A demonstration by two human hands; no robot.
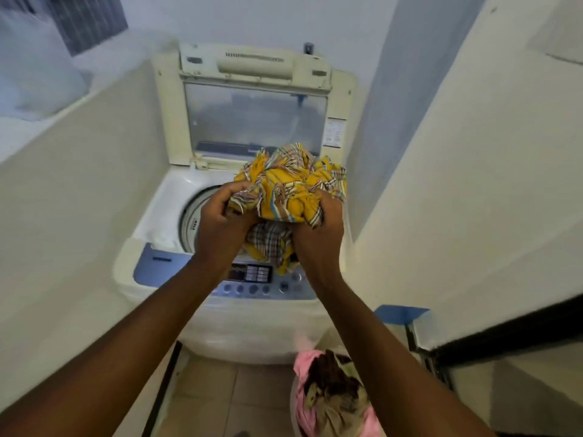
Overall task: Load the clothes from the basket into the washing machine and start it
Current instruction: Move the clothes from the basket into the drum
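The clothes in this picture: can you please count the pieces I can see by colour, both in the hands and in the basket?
Yellow plaid cloth, bunched in the left hand and right hand over the washing machine: 1
Pink garment in the basket: 1
Dark brown garment in the basket: 1
Tan garment in the basket: 1
Total: 4 visible; anything underneath is hidden.

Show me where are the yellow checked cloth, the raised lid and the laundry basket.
yellow checked cloth [293, 181]: head view, on the bunched middle.
raised lid [255, 118]: head view, on its clear window.
laundry basket [295, 402]: head view, on its left rim.
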